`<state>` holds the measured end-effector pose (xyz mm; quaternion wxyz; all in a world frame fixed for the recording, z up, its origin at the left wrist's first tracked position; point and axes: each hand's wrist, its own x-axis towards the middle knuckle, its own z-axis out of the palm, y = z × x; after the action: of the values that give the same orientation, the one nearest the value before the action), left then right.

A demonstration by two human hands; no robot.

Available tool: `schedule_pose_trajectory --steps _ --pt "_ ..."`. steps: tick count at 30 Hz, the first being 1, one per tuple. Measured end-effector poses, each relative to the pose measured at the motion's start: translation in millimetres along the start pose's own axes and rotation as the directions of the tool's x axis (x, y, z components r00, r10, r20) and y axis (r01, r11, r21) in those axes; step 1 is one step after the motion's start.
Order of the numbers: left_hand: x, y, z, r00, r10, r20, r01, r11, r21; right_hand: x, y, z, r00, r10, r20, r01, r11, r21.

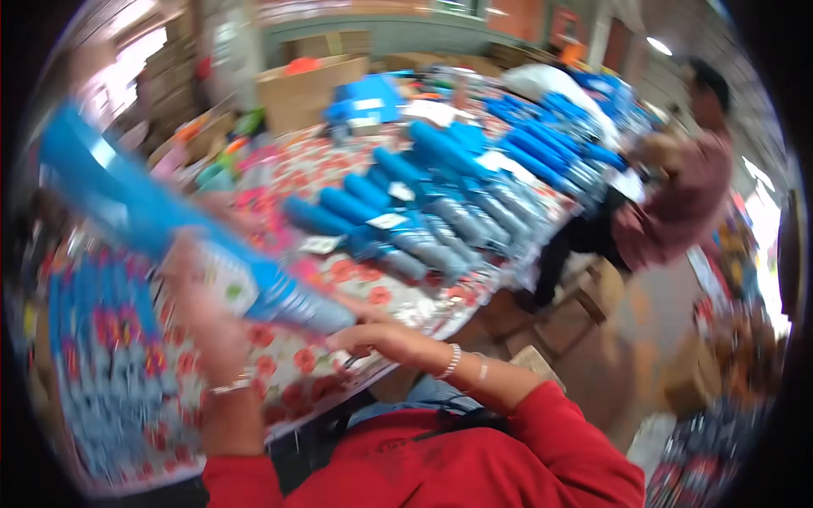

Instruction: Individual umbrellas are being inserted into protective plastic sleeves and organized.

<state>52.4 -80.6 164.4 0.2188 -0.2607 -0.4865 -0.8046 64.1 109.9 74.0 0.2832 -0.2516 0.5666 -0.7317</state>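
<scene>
A long blue tube-shaped package [169,220] slants across the left side, blurred by motion. Its wide end is up at the far left, and its narrow grey-blue end points toward my right hand. A pale label with a green mark shows at its middle. My left hand [201,296] is closed around the package near that label. With fingers bent, my right hand [366,333] grips the narrow end. Several similar blue packages [351,203] with clear-wrapped grey ends lie side by side beyond my hands. What exactly is inside the held package cannot be made out.
Flat blue-and-pink packs [106,339] lie in a row on the flowered table [309,364] at left. Behind stand a cardboard box [309,89] and blue folded pieces [364,102]. A co-worker [677,190] sits at the right, near a wooden stool [559,317].
</scene>
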Motion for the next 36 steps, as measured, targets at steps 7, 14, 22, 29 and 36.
schedule_pose_trajectory --steps 7,14,22,29,36 --pt "-47 -11 6 0.982 0.094 -0.164 -0.075 0.99 0.118 34 -12 41 0.999 0.043 0.028 -0.051 0.922 0.383" --pt "-55 49 -52 0.945 -0.155 -0.287 0.197 0.972 0.125 91 -13 69 0.957 -0.091 0.276 0.182 0.928 -0.324" --pt "-38 159 -200 0.847 0.279 -0.452 0.383 0.267 0.884 70 -38 52 0.906 -0.209 0.369 0.18 0.977 0.114" --pt "-39 197 -281 0.811 0.307 -0.498 0.584 -0.476 0.657 50 -15 15 0.985 0.027 0.171 0.018 0.967 -0.256" --pt "-39 195 -286 0.838 0.208 -0.504 0.508 -0.633 0.584 48 21 -1 0.987 0.044 0.152 0.023 0.911 -0.412"
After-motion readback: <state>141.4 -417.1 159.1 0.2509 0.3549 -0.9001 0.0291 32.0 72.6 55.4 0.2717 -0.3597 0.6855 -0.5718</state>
